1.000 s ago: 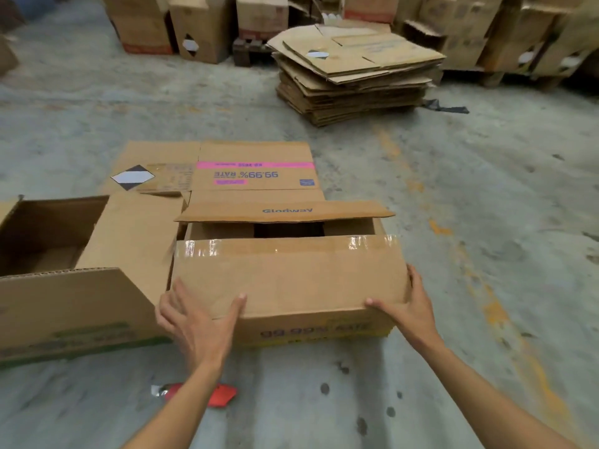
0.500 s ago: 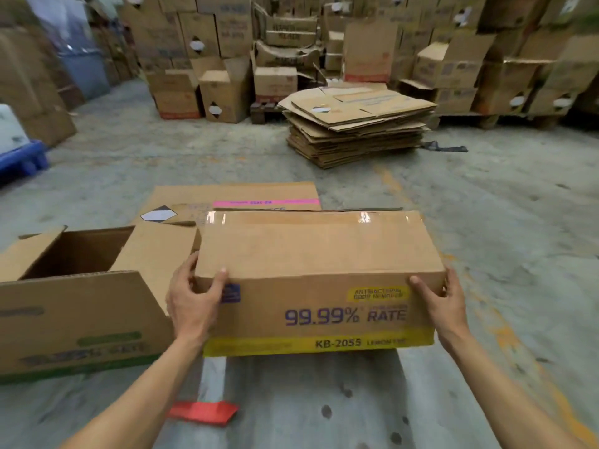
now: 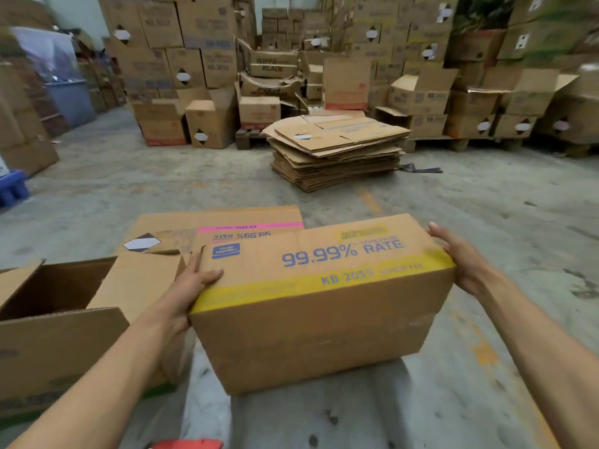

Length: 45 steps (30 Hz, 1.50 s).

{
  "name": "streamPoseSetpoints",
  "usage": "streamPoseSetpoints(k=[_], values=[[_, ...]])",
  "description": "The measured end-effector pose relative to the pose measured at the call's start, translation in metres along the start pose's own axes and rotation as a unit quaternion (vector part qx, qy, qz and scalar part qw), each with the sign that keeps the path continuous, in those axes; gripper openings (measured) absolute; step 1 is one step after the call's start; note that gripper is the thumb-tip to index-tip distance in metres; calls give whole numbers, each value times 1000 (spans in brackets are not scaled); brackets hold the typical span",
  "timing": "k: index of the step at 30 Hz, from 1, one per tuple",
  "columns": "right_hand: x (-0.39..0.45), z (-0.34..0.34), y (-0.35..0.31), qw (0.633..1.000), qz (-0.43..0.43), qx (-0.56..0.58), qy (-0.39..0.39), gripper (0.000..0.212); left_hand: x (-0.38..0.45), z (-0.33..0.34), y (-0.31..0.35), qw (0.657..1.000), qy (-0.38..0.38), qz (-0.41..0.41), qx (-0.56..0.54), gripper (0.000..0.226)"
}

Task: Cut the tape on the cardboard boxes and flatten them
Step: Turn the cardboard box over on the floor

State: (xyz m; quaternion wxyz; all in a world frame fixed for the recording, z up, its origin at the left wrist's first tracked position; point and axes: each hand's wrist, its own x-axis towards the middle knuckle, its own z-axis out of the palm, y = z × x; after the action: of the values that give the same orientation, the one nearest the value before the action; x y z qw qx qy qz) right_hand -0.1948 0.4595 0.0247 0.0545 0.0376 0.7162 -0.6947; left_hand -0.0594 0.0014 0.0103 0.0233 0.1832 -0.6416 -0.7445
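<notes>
box: I've got a brown cardboard box [image 3: 324, 286] held between both hands, tipped so the printed face points up. Blue "99.99% RATE" print, a yellow band with "KB-2055", small blue logo near the left corner. Can't see any tape from here.
where: up off the concrete floor [image 3: 486, 205], right in front of me.
left hand: left hand [image 3: 191, 286] wraps the left end, thumb lying flat on the printed face, fingers [image 3: 194, 260] straight along the side.
right hand: right hand [image 3: 460, 257] pressed flat against the right end, fingers together and mostly straight.
open box: open box [image 3: 64, 319] on my left, flaps up, looks empty as far as I can see in.
flat box: one flattened box [image 3: 181, 228] with a pink stripe on the floor just behind.
stack: pile of flattened boxes [image 3: 337, 150] further back.
</notes>
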Motion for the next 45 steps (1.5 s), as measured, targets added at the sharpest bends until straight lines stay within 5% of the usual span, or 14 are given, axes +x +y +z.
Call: streamPoseSetpoints(k=[2, 4, 8, 11, 15, 19, 22, 25, 28, 32, 39, 45], values=[[-3, -5, 5, 995, 1, 92, -50, 41, 0, -2, 23, 998, -27, -56, 22, 10], [2, -10, 15, 989, -16, 134, -66, 57, -7, -4, 48, 994, -47, -92, 36, 18], [17, 5, 29, 998, -57, -25, -11, 111, 12, -9, 58, 997, -33, -49, -44, 41], [39, 21, 41, 986, -70, -109, 105, 96, 21, -15, 18, 994, -42, 35, -96, 55], [47, 47, 49, 957, -17, -181, 227, 74, 20, -24, -50, 997, -13, 29, -69, 63], [38, 51, 75, 964, -11, -220, 149, 73, 0, -26, -98, 993, -58, -105, -11, 56], [20, 36, 90, 991, -20, -134, 19, 48, 5, -23, -105, 992, -40, -122, -20, 56], [10, 17, 107, 991, 54, -108, -57, 74, 6, -24, -111, 987, -35, -121, -101, 66], [15, 23, 117, 983, 83, -162, -9, 95, 5, -19, -122, 984, -34, -139, -110, 53], [28, 45, 95, 960, 37, -231, 153, 77, 21, -12, -97, 990, -6, -114, -80, 41], [42, 65, 58, 882, -84, -435, 159, 74, 49, -22, -54, 993, 8, -118, -14, 44], [57, 48, 23, 891, -69, -417, 167, 77, 59, -55, -54, 990, -13, -143, 2, 79]])
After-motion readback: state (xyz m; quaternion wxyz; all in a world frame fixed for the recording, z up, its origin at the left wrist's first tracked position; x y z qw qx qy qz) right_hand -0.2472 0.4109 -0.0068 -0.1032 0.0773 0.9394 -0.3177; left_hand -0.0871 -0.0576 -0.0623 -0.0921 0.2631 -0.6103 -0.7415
